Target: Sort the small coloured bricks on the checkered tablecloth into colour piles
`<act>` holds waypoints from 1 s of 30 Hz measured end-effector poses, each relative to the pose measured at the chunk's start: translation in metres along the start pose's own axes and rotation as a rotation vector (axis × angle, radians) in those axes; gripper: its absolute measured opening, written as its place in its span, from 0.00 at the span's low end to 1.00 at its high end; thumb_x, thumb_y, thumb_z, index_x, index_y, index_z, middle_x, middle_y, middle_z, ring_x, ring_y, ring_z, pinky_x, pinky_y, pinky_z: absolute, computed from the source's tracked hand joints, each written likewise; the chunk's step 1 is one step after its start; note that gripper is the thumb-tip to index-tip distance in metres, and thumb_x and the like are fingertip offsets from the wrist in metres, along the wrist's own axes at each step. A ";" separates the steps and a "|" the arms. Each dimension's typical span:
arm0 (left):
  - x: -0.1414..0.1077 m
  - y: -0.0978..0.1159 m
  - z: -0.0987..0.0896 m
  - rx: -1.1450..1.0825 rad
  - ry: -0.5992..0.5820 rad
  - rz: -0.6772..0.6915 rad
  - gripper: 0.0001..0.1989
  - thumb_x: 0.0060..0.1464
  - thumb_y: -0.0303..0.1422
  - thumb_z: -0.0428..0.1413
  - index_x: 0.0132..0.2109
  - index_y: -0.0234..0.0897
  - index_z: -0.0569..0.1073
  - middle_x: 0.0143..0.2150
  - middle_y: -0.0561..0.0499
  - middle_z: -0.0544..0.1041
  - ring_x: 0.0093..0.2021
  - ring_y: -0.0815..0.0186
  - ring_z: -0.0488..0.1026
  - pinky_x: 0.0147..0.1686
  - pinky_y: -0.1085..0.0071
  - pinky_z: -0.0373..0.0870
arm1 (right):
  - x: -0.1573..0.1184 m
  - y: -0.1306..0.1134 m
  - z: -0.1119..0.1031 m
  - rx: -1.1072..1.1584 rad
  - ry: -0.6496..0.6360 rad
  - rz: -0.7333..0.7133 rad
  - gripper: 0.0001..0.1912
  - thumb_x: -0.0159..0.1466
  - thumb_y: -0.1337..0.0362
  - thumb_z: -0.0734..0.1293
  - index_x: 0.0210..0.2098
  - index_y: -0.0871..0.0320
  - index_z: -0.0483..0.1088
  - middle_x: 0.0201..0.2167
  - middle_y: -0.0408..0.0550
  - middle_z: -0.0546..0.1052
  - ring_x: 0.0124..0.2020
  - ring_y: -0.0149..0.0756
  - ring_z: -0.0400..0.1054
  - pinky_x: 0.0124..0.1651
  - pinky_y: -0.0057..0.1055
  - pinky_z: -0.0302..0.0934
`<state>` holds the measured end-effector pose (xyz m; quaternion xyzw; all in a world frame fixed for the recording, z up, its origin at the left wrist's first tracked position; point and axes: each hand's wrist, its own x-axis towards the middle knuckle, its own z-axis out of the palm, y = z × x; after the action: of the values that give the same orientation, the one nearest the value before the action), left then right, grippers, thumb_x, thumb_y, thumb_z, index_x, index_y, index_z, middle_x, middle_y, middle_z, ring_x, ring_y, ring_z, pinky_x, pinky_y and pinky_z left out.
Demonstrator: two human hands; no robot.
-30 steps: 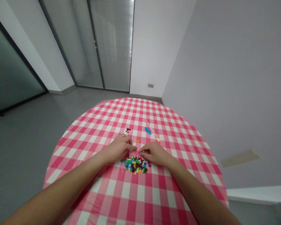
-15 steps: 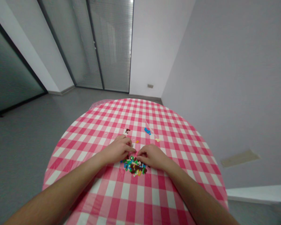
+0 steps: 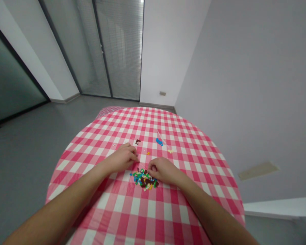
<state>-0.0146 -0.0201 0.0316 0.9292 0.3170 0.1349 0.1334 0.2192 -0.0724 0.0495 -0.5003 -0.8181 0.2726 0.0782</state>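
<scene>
A heap of small toy building bricks (image 3: 144, 180) in green, blue, brown, white and yellow lies in front of me on the checked tablecloth. At the heap's upper right edge, my right hand (image 3: 164, 170) is closed, thumb and index finger pinched together. My left hand (image 3: 123, 157) hovers or rests just beyond the heap's upper left, fingers bent inward and closed. Whatever either pinch holds is too small or hidden to make out. Past the hands lie some brown bricks (image 3: 138, 141), a few yellow bricks (image 3: 148, 153), a blue cluster (image 3: 159, 142) and pale yellow bricks (image 3: 170, 151).
A red and white checked tablecloth (image 3: 132, 217) covers the round table. Small white bits lie near the left hand. Behind the table are glass partitions (image 3: 122, 51) and a wall with a socket (image 3: 162, 93); another wall (image 3: 257, 85) runs along the right.
My left hand has drawn away to the left, widening the gap between the hands. My right hand stays at the heap's edge. The view has shifted slightly.
</scene>
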 end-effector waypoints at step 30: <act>0.001 -0.013 -0.003 -0.168 0.213 -0.055 0.13 0.51 0.23 0.51 0.33 0.39 0.79 0.34 0.49 0.78 0.39 0.61 0.71 0.43 0.62 0.67 | 0.012 0.036 -0.009 -0.182 0.192 0.096 0.10 0.65 0.66 0.65 0.35 0.58 0.80 0.35 0.51 0.82 0.35 0.38 0.73 0.37 0.30 0.60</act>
<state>-0.0225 -0.0091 0.0301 0.8863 0.3421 0.2550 0.1800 0.2455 -0.0462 0.0367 -0.5677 -0.8033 0.1514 0.0975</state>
